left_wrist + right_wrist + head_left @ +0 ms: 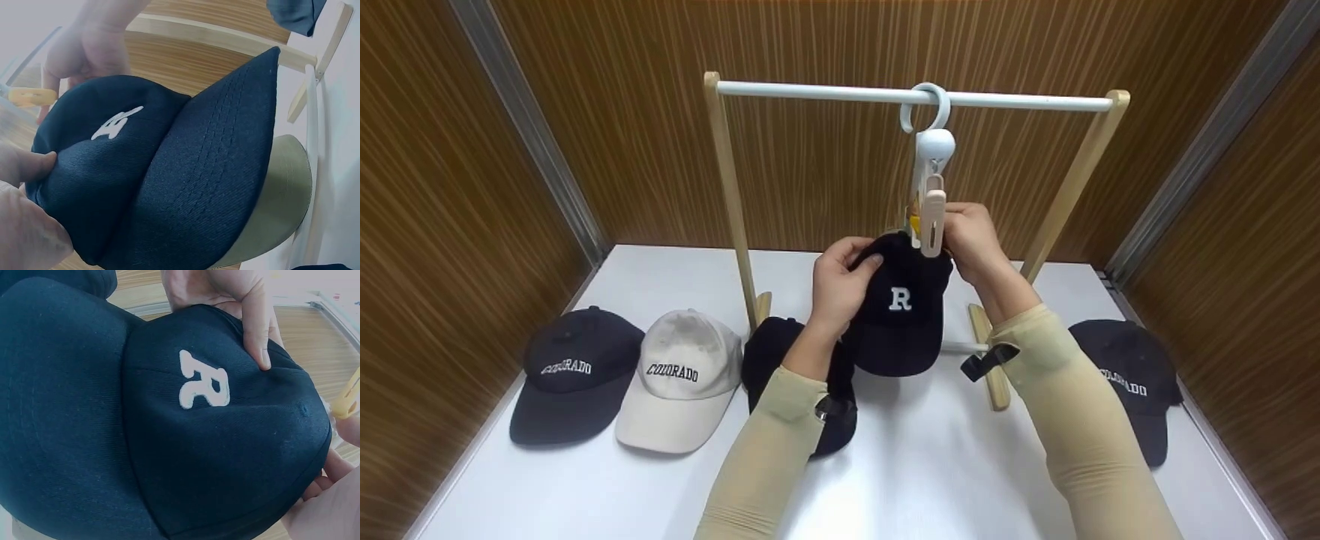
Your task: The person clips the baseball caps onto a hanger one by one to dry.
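Note:
A black baseball cap (896, 330) with a white R hangs brim down in front of a clip hanger (935, 146). My left hand (840, 285) pinches the cap's crown edge, its thumb on the front cloth. At the back of the crown, my right hand (971, 236) has its fingers curled by a yellow clip (346, 396); in the right wrist view its thumb touches that clip. A pale pink clip (934, 223) overlaps the crown's top in the head view. Behind the cap, the left wrist view shows an olive brim (287, 197).
The hanger hooks over the white rail (825, 91) of a wooden-legged rack. On the white table (660, 274) lie a dark Colorado cap (574, 367), a beige one (682, 375), a black cap (780, 352) partly under my left arm, and another dark cap (1132, 375) at right.

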Available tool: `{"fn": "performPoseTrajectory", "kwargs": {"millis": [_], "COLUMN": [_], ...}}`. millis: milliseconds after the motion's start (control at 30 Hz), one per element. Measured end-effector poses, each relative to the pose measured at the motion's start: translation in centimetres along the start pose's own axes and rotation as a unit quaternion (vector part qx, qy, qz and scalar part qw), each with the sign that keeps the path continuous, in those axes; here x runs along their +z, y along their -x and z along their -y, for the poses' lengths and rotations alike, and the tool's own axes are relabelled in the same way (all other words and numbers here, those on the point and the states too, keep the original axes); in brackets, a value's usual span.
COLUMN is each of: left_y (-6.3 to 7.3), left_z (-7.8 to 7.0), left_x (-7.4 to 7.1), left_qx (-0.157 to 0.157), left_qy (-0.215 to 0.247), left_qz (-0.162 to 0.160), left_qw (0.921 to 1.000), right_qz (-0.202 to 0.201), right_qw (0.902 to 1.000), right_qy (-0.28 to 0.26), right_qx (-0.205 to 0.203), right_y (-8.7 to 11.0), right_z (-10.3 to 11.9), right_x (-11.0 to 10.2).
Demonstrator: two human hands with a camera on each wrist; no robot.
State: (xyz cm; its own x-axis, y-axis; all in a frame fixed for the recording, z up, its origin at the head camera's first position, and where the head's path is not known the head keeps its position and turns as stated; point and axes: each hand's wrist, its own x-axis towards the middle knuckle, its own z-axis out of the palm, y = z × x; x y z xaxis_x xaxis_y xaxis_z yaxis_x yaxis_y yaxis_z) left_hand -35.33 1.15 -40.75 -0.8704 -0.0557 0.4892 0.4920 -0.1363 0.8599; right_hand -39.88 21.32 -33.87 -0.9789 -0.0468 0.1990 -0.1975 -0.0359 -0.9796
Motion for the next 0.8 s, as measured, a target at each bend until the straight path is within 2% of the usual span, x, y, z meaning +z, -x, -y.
{"fn": "performPoseTrajectory", "kwargs": {"millis": [433,567,800], "left_y": [-0.2,-0.1,-0.1], "left_z": [0.2,0.4,0.8], "left_x": [-0.1,-0.4,-0.7], "left_qx": [-0.016,-0.023,-0.026], "left_qy": [-0.006,-0.021,-0.056], "left_qz": [0.006,0.006,0.0], "left_qw": [0.9998,0.9995,0.9981], "right_qz": [0.016,0.027,0.02], "right_qw": [0.9995,0.9995,0.9995], "right_qy": [0.016,0.013,-0.006], "right_qx": [0.02,0.007,-0.021], "right_y": [0.3,0.4,0.6], "right_z": [-1.2,-1.6,-2.5], "right_x": [-0.3,-0.4,-0.3]}}
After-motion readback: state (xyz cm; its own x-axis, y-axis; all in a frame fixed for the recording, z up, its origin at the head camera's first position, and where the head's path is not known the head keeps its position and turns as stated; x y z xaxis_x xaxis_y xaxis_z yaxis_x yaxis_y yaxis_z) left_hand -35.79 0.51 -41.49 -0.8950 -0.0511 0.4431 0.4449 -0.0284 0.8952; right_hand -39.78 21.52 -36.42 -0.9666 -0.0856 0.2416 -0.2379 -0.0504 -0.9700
